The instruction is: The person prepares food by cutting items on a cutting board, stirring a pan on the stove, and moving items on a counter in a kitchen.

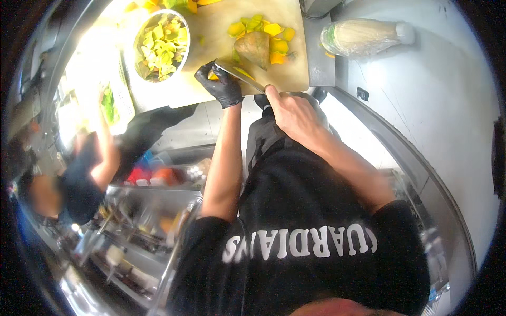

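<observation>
My left hand (220, 87), in a black glove, is closed around a small piece with yellow-orange flesh (213, 75) at the cutting board's near edge. Bare, my right hand (295, 113) grips a knife (243, 77), its blade slanting up and left against the gloved fingers. How much of the piece the glove hides I cannot tell. Just beyond the blade lies a larger brownish-green chunk with rind (254, 49), like squash or mango. Yellow and green slices (272, 29) are scattered around it on the pale cutting board (211, 31).
A round bowl (188, 45) full of yellow-green trimmings stands left of my gloved hand. More orange pieces (192, 5) lie at the far edge. A plastic-wrapped bottle-shaped package (363, 38) rests at right. Another person (87, 179) works at left, near a tray with greens (124, 100).
</observation>
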Demonstrator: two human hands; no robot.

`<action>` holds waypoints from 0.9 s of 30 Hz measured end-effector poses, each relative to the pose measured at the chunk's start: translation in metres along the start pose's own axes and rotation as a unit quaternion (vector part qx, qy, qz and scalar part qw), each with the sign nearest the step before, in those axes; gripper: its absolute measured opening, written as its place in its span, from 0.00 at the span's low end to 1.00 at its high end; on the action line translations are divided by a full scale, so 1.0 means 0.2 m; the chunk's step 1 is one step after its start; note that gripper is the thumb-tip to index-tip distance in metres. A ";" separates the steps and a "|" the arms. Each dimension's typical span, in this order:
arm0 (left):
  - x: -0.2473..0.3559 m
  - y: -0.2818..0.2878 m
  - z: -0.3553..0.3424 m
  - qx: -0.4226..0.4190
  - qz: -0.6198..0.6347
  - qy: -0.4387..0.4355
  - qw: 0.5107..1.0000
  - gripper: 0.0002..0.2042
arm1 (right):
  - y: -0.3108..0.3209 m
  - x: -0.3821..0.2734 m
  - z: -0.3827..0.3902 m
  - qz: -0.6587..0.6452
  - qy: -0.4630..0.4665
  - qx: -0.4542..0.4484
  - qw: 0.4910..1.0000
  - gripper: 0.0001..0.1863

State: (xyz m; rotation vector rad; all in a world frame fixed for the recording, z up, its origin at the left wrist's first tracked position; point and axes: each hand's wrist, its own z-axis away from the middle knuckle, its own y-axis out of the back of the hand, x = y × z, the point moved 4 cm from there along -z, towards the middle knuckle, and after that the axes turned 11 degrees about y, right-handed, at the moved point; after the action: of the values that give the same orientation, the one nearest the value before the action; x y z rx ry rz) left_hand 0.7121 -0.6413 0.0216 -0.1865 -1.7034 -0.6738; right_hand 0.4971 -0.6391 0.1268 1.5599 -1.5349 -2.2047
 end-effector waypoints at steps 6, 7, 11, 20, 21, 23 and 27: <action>-0.06 0.03 -0.03 -0.017 0.022 0.000 1.000 0.23 | 0.03 0.00 -0.08 -0.005 0.003 -0.027 1.000 0.10; -0.04 0.02 -0.02 -0.015 0.003 -0.020 1.000 0.23 | 0.02 0.01 -0.09 -0.016 0.000 -0.029 0.999 0.10; 0.01 0.02 -0.02 -0.024 0.008 -0.013 1.000 0.23 | 0.00 0.03 -0.15 -0.044 -0.013 -0.031 0.998 0.10; 0.01 0.04 -0.01 -0.031 0.023 -0.022 0.999 0.19 | 0.05 0.01 -0.20 -0.070 0.001 -0.021 0.997 0.11; 0.00 0.03 -0.03 -0.026 0.020 -0.026 0.999 0.19 | 0.00 0.02 -0.21 -0.073 0.004 -0.021 0.997 0.11; -0.03 0.02 -0.03 -0.040 0.036 -0.012 0.998 0.19 | -0.09 0.10 -0.23 -0.107 -0.012 -0.006 0.994 0.10; 0.00 0.05 -0.12 -0.187 -0.035 -0.091 0.977 0.19 | -0.14 0.16 -0.34 -0.094 0.005 -0.022 0.995 0.09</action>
State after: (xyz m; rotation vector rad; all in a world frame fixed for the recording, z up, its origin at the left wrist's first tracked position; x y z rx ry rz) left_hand 0.7373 -0.6464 0.0263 -0.4655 -1.7492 -1.0564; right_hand 0.5433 -0.6883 0.0836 1.7664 -1.3791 -2.3038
